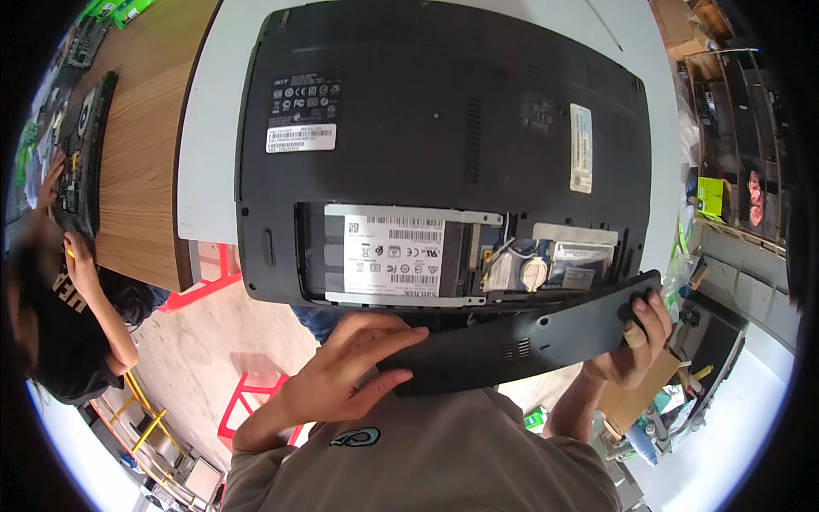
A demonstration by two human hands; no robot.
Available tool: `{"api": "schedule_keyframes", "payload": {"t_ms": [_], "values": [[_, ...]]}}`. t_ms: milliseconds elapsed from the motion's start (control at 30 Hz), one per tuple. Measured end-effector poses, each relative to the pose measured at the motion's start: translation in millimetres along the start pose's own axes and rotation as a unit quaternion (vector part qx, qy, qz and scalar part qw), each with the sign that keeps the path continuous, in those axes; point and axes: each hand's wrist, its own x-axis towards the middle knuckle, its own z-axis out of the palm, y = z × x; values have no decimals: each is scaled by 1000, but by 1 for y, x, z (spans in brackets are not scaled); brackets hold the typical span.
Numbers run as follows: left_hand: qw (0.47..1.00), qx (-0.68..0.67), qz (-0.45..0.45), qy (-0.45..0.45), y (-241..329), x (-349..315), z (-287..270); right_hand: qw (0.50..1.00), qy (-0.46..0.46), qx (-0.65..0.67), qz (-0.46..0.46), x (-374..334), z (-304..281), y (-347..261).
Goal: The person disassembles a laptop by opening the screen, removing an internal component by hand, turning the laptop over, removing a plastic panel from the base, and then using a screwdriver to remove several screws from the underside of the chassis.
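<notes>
A black laptop [367, 77] lies bottom up on the white table in front of me, with a long bay open along its near edge. Inside the bay sit a silver drive [392, 252] with a white label, a round yellowish coin cell [534, 273] and thin wires. Just nearer to me, a long black cover panel [512, 341] is held tilted, its right end higher. My right hand [636, 341] is closed round that right end, and a tan band wraps one finger. At the panel's left end, my left hand [358, 358] grips it between thumb and fingers.
On the left, a co-worker's hand [83, 264] holds a yellow-handled tool beside another opened laptop [81, 162] on a wooden table [145, 154]. Red metal stool frames [247, 405] stand on the floor. Shelves [738, 145] with parts and boxes line the right side.
</notes>
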Motion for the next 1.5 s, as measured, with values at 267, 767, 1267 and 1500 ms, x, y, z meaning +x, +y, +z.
{"api": "schedule_keyframes", "payload": {"t_ms": [267,767,1267,1500], "values": [[998,-18,18,59,-5,3,7,997,34,-67,-15,-4,-4,-2],[975,-98,-84,-179,0,56,54,938,134,31,317,6,-18,3],[986,-112,74,-94,-8,61,94,835,113,332,424,42,-12,-55],[986,39,152,-57,19,20,34,883,-415,218,36,167,19,-78]]}}
